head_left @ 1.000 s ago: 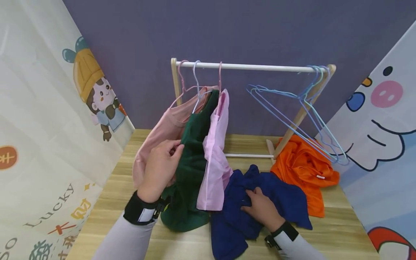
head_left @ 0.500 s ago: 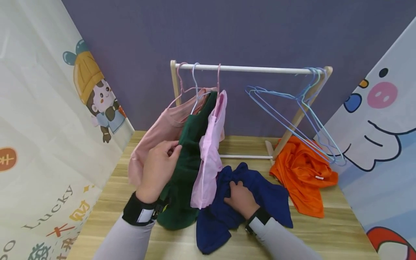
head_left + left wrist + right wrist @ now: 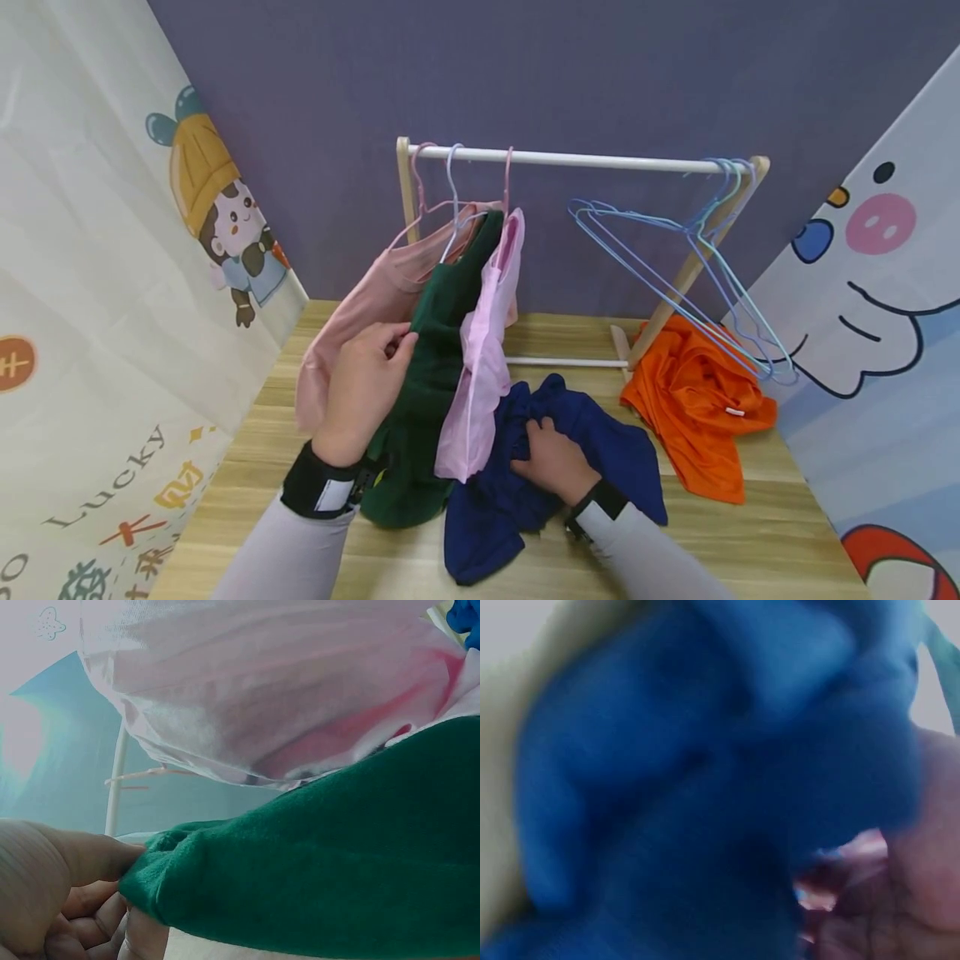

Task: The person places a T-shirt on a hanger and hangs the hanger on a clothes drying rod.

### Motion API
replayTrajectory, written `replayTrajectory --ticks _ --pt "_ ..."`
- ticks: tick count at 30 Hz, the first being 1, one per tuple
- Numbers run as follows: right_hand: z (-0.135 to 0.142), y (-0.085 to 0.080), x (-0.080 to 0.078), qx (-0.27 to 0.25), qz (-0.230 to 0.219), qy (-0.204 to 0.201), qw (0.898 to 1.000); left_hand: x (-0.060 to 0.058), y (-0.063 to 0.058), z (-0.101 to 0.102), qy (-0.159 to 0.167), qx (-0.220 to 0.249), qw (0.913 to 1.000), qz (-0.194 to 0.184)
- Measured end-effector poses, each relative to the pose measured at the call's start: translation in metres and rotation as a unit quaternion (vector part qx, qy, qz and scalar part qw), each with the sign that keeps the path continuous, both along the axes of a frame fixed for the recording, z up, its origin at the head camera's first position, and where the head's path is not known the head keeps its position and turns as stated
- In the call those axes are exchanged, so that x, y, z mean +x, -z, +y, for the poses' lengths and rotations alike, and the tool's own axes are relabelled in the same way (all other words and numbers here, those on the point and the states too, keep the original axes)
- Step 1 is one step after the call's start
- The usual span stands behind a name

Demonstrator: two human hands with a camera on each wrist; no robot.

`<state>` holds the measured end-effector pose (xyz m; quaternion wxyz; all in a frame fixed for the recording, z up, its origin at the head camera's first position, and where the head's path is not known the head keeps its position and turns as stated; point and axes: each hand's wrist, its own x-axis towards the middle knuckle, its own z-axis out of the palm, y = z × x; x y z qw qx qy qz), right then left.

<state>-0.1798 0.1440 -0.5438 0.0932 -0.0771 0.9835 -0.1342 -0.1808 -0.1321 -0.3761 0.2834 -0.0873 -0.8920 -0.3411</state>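
Observation:
My left hand (image 3: 362,385) pinches the edge of a dark green garment (image 3: 435,367), which hangs from a pale blue hanger on the rack. The left wrist view shows the thumb and a finger bunching the green cloth (image 3: 322,877). Lower right, my right hand (image 3: 557,463) grips a crumpled navy blue garment (image 3: 615,454) lying on the table. In the right wrist view this blue cloth (image 3: 682,810) is blurred and hides most of the fingers. A salmon-pink garment (image 3: 360,308) hangs left of the green one, and a light pink garment (image 3: 480,358) hangs right of it.
A wooden rack with a white rail (image 3: 585,157) stands at the back of the table (image 3: 247,492). Several blue and mint hangers (image 3: 697,233) hang at its right end. Beneath them lies a heaped orange garment (image 3: 693,400). Printed curtains flank both sides.
My right hand has moved left, dragging the navy garment toward the hanging clothes. The light pink garment has shifted slightly left. My left hand keeps pinching the green garment.

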Motion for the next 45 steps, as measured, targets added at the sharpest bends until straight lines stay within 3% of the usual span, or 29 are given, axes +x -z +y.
replayTrajectory --ticks 5,8,10,13,17,19,21,25,32,36,40,42,45 --pt "0.011 -0.037 0.006 0.017 -0.002 -0.049 0.999 0.000 0.000 0.000 0.004 0.001 1.0000 0.006" --pt "0.024 -0.072 0.004 0.007 0.051 -0.065 0.997 0.000 0.000 0.001 0.007 0.002 0.9999 0.010" --pt "0.036 -0.099 -0.002 0.003 0.114 -0.061 0.992 0.000 0.000 0.001 0.009 0.004 0.9999 0.011" --pt "0.060 -0.141 -0.014 -0.009 0.236 -0.046 0.971 0.001 0.001 0.001 0.010 0.004 0.9999 0.011" --pt "0.094 -0.185 -0.037 -0.018 0.377 -0.016 0.926 0.002 0.002 0.001 0.012 0.005 0.9999 0.005" --pt "0.110 -0.200 -0.047 -0.020 0.405 0.011 0.914 0.003 0.003 0.001 0.014 0.005 0.9999 0.005" --pt "0.125 -0.210 -0.055 -0.012 0.401 0.048 0.915 0.003 0.003 0.001 0.015 0.005 0.9999 0.007" --pt "0.146 -0.215 -0.064 0.018 0.387 0.101 0.916 0.004 0.004 0.001 0.016 0.002 0.9998 0.011" --pt "0.158 -0.204 -0.072 0.007 0.420 0.110 0.901 0.004 0.005 0.002 0.017 -0.001 0.9998 0.010" --pt "0.164 -0.197 -0.076 -0.007 0.389 0.115 0.914 0.004 0.005 0.002 0.018 0.002 0.9998 0.011" --pt "0.168 -0.191 -0.079 -0.047 0.345 0.126 0.929 0.003 0.005 0.001 0.020 0.002 0.9997 0.014" --pt "0.168 -0.189 -0.079 -0.083 0.339 0.129 0.928 0.003 0.005 0.001 0.021 0.003 0.9997 0.015" --pt "0.165 -0.189 -0.079 -0.139 0.344 0.130 0.920 0.003 0.005 0.001 0.020 0.004 0.9997 0.016"
